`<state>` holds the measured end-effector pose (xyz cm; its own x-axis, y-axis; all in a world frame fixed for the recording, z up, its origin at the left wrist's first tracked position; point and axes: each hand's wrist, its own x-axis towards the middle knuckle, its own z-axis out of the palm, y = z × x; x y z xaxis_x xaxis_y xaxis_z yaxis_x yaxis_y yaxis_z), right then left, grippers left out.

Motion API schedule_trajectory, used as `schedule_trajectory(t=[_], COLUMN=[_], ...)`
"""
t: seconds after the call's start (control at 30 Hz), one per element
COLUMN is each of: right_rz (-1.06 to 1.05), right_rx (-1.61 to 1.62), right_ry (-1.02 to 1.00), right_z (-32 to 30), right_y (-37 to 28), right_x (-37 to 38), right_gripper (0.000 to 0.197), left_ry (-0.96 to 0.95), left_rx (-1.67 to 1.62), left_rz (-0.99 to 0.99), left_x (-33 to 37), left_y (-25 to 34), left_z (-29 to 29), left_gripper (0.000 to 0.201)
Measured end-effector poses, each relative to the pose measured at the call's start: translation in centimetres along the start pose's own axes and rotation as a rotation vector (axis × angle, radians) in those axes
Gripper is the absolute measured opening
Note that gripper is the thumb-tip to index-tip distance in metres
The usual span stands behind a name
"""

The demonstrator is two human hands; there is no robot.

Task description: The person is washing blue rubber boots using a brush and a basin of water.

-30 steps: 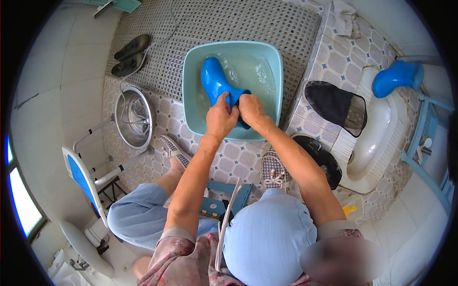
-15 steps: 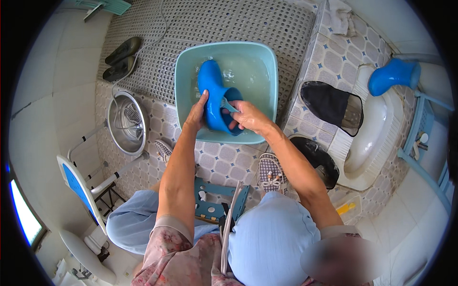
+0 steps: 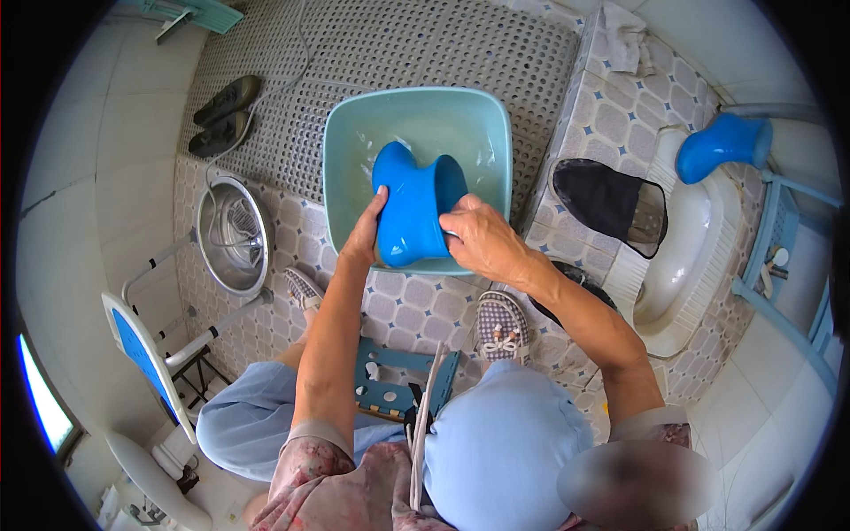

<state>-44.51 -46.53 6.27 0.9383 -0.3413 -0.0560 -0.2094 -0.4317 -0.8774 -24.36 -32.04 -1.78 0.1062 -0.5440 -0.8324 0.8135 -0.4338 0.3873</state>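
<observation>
Both hands on a blue boot (image 3: 407,212) over a teal basin (image 3: 416,94), opening facing right.
Left hand (image 3: 363,232) grasps boot's left side; right hand (image 3: 487,237) at the opening, fingertips hidden inside, can't tell what they grip. Steel bowl (image 3: 206,257) left of basin; black shoe (image 3: 598,195), squat toilet (image 3: 695,265) and second blue boot (image 3: 722,149) well right. Boot overlaps basin's near rim, contact unclear; open water (image 3: 416,124) lies toward the far rim.
</observation>
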Motion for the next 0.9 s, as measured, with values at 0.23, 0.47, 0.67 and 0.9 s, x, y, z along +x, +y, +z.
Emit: schedule_trajectory(t=[0.23, 0.47, 0.67, 0.9], right_rz=[-0.037, -0.100, -0.169, -0.193], right_rx=[-0.191, -0.218, -0.174, -0.227], right_ry=[-0.231, -0.403, -0.495, -0.449], right_z=[1.3, 0.5, 1.1, 3.6], right_y=[-1.5, -3.7, -5.2, -6.4], right_x=[-0.2, -0.8, -2.8, -4.2], right_gripper=[0.007, 0.008, 0.010, 0.006], left_ry=[0.065, 0.053, 0.101, 0.148], left_rx=[0.105, 0.024, 0.166, 0.146], left_rz=[0.014, 0.089, 0.127, 0.146], left_x=[-2.5, -3.1, -4.6, -7.5], left_y=[-2.1, -2.9, -2.3, -1.7], left_z=[0.8, 0.7, 1.0, 0.4], left_gripper=[0.065, 0.066, 0.063, 0.063])
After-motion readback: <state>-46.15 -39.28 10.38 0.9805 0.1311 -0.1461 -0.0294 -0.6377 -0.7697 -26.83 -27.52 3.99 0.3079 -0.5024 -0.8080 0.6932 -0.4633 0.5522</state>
